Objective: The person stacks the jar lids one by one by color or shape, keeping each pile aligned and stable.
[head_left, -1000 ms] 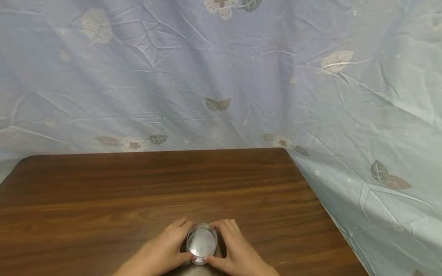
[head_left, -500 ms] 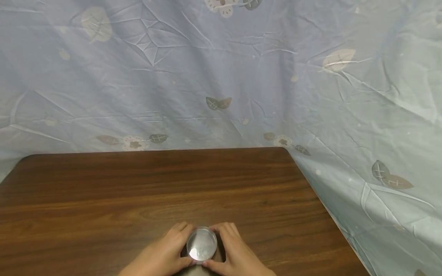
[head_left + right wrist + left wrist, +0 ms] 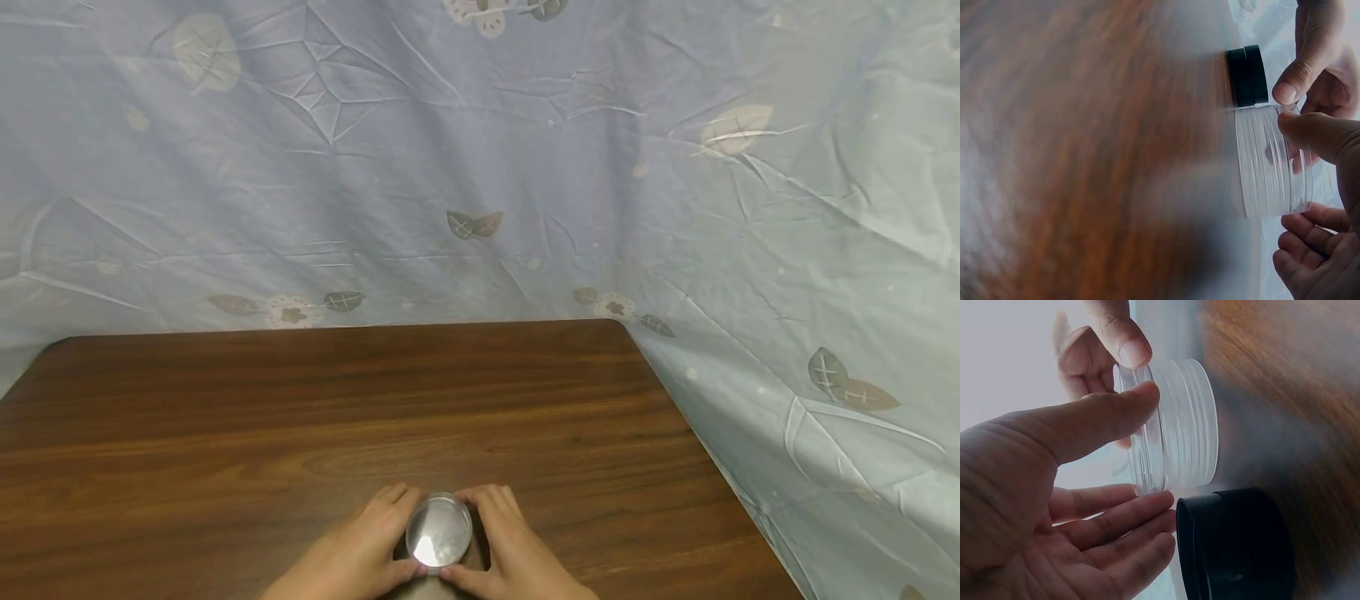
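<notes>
A stack of clear round petri dishes (image 3: 439, 532) stands on the wooden table close to the person. My left hand (image 3: 367, 537) holds its left side near the top, thumb on the near side and fingers on the far side. From the right, my right hand (image 3: 517, 546) grips the same upper dish, its thumb beside the left thumb. In the left wrist view, ridged clear rims (image 3: 1191, 425) show below the fingers. Beside the stack, a black round container or lid (image 3: 1235, 547) sits on the table under the left hand's fingers; the head view hides most of it.
The brown wood-grain table (image 3: 337, 392) has rounded far corners. A wrinkled pale blue cloth with leaf prints (image 3: 375, 192) hangs behind it and along its right side.
The upper dish, tilted a second ago, now lies level on the stack. Both hands have come slightly down with it and have barely moved in the last half second.
</notes>
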Tool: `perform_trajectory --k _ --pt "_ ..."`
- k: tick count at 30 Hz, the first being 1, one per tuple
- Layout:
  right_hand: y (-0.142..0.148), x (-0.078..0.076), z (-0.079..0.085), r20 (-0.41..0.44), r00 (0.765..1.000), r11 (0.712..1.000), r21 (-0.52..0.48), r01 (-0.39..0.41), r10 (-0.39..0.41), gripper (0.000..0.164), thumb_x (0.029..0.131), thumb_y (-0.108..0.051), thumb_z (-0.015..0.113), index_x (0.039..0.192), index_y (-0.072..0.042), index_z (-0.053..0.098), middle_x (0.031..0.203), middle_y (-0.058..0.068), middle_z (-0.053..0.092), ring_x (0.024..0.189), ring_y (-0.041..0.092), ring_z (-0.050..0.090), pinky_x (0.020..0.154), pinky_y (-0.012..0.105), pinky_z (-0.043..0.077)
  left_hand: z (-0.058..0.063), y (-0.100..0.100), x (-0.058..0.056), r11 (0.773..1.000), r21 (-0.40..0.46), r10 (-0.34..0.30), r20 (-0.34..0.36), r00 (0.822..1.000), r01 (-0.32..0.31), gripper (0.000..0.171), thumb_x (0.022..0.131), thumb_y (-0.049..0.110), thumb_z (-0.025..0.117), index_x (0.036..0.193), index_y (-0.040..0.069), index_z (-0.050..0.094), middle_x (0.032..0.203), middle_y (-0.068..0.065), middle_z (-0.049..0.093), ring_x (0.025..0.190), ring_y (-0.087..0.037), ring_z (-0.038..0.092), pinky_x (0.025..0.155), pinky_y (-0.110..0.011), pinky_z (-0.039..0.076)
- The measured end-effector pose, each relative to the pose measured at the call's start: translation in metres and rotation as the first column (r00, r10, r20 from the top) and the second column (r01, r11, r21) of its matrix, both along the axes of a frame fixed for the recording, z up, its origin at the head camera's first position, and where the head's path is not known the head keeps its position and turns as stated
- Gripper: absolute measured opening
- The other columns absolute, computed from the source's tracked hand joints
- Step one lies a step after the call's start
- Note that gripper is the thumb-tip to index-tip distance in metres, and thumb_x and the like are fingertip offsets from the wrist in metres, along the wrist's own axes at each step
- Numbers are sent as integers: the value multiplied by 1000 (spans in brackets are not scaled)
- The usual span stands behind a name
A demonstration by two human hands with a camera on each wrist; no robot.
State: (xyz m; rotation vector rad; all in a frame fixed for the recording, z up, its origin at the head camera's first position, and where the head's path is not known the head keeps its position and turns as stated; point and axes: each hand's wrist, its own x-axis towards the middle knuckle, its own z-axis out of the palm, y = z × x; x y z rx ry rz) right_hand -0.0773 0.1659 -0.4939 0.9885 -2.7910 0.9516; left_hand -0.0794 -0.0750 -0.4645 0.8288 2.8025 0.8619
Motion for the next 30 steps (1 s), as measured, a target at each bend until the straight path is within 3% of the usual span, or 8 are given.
perform_trajectory --k 14,30 --pt "0 0 1 32 999 1000 -5 1 -1 73 91 -48 79 144 -10 47 139 -2 56 125 9 48 102 30 55 0 -1 0 1000 9 -1 38 999 1 68 78 28 91 134 3 60 127 -11 67 113 -28 68 87 -49 63" --pt "0 3 6 45 999 1000 -6 -3 3 72 92 -46 79 144 -9 47 139 -1 55 125 10 47 103 31 55 3 -2 1 1000 21 -14 25 1000 14 69 79 28 90 136 3 60 130 -13 67 118 -32 67 90 -51 62"
